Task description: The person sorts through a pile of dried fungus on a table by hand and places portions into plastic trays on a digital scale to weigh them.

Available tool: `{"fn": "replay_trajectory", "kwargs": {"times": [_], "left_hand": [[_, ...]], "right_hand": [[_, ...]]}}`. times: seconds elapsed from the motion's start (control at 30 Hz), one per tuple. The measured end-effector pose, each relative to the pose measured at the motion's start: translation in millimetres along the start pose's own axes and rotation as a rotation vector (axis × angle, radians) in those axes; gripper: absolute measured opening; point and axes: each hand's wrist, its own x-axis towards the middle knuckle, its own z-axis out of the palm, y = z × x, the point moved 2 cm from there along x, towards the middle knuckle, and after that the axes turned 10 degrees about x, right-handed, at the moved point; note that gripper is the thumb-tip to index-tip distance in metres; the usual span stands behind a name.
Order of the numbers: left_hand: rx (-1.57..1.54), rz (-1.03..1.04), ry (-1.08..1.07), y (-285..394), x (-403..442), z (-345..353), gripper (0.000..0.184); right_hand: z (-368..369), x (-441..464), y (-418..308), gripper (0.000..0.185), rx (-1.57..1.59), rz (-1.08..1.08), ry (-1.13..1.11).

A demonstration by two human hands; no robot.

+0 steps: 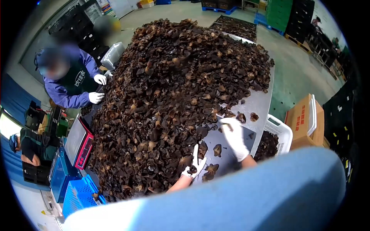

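Brown-black, curled and frilled, a great heap of dried fungus (173, 96) covers most of the grey metal table (260, 101) in front of the person I'm watching, whose hands are both in white gloves. Their left hand (196, 163) is at the near edge of the heap, fingers spread apart, with a dark piece (192, 169) lying against the palm; whether anything grips it, I can't tell from here. Their right hand (234, 139) is above the bare part of the table, fingers bent and blurred, and I can't make out whether they pinch anything. Between the two hands a loose piece (217, 150) lies on the metal, and a ragged cluster (210, 172) lies just beside the left hand. Past the right hand, two more pieces sit near the table's edge. Against that side stands a white basket (286, 134) with dark pieces in it, and next to it a cardboard box (300, 120) printed in red. Across the heap, a co-worker in purple sleeves (69, 101) has both gloved hands at its far edge, while a red scale (84, 150) and a blue crate (77, 195) flank the heap on the left.
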Motion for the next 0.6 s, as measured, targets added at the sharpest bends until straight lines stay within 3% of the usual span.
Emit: {"fn": "replay_trajectory", "kwargs": {"times": [0.03,0.1,0.2,0.27,0.4,0.43,0.57,0.6], "left_hand": [[-0.013,0.003,0.003,-2.4,-0.5,1.8,0.086],[-0.033,0.004,0.006,-3.8,-0.4,2.5,0.087],[-0.056,0.010,0.011,-5.0,-1.4,4.5,0.088],[-0.064,0.006,0.021,-9.1,-1.3,2.8,0.089],[-0.070,-0.004,0.020,-10.2,-8.3,4.5,0.086],[-0.071,-0.010,0.017,-8.1,-9.5,3.4,0.084],[-0.072,-0.021,0.011,-3.8,-10.4,-0.2,0.077],[-0.073,-0.022,0.009,-2.5,-10.7,-0.8,0.076]], "right_hand": [[-22.6,-8.6,32.6,0.015,-0.136,-0.017,0.122],[-40.3,-34.9,109.7,0.028,-0.219,0.061,0.278],[5.6,-15.7,136.6,0.037,-0.287,0.086,0.209],[60.6,12.3,132.4,0.040,-0.004,0.153,0.151],[178.8,51.2,119.6,0.045,0.216,0.082,0.094],[205.4,59.1,117.5,0.045,0.255,0.146,0.071],[295.8,68.3,83.8,0.048,1.008,0.447,-0.161],[311.2,62.5,77.7,0.052,1.054,0.440,-0.240]]}}
